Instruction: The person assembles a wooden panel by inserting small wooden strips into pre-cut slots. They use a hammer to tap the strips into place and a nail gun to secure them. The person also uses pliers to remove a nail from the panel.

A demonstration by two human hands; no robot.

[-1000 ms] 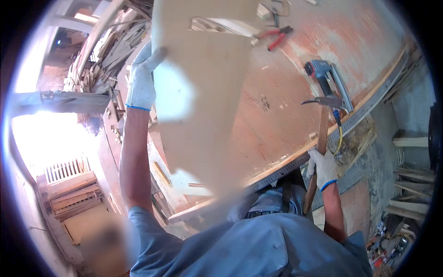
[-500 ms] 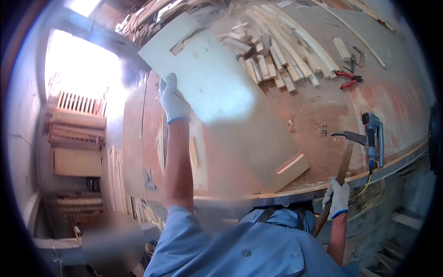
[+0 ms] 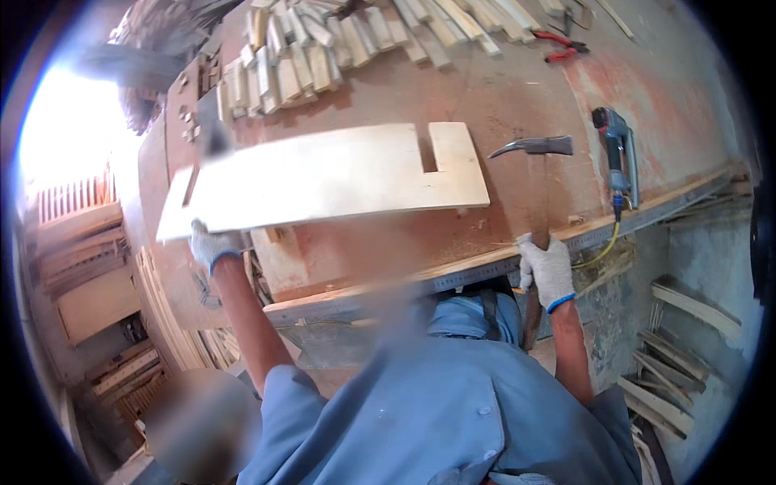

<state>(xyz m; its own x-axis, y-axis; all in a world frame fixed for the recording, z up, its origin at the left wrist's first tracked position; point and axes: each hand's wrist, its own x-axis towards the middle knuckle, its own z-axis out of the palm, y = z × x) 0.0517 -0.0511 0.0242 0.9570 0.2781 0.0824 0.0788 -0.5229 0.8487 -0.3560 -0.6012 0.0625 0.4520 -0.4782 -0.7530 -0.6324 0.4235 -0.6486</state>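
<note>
A pale wooden board (image 3: pixel 323 174) with a slot cut near each end stretches sideways in front of me. My left hand (image 3: pixel 214 246), in a white glove with a blue cuff, is closed on its near left corner, the thumb on top and the other fingers mostly hidden. Gloved as well, my right hand (image 3: pixel 547 271) wraps round the wooden handle of a claw hammer (image 3: pixel 543 146). The hammer's metal head points away from me, just past the board's right end. A blurred patch hides part of the board's near edge.
Right of the hammer, a nail gun (image 3: pixel 618 158) with a yellow hose (image 3: pixel 600 252) rests on the worn worktable (image 3: pixel 525 93). Red-handled pliers (image 3: pixel 559 48) lie farther back. Several wood strips (image 3: pixel 299 65) are piled behind the board. A metal rule (image 3: pixel 638 217) lines the table's near edge.
The board has turned from a slant, far end up at the left, to lying crosswise. My left hand has come nearer and left. My right hand and the hammer appear farther left; the view has shifted too.
</note>
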